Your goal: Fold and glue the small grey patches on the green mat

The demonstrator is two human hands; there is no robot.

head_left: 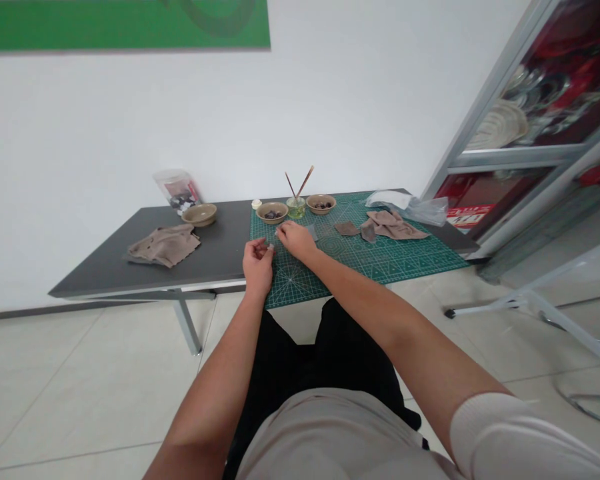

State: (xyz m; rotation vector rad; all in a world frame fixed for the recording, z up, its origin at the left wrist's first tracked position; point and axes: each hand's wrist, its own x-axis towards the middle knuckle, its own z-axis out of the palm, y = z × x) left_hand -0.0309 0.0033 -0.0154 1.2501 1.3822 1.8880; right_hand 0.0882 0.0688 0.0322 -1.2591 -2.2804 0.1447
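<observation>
My left hand point(258, 265) is over the left edge of the green cutting mat point(325, 280), its fingers curled together. Just beyond it, my right hand point(296, 240) reaches in with bent, closed fingertips. Anything between the fingers of either hand is too small to make out. Close past my right fingertips stands a tan bowl point(272, 213) of small dark pieces. Beside it is a glass jar point(296, 208) of yellow-green liquid with two brushes point(306, 180) leaning in it. A second tan bowl point(321, 204) also holds dark pieces. A small clear piece point(312, 232) lies by my right hand.
To the right lie a brown square point(347, 229), a crumpled brown cloth point(396, 225) and a clear plastic bag point(425, 211). On the dark table's left are another brown cloth point(165, 245), a tan bowl point(199, 215) and a clear tub point(177, 190). A wall point(360, 100) stands behind.
</observation>
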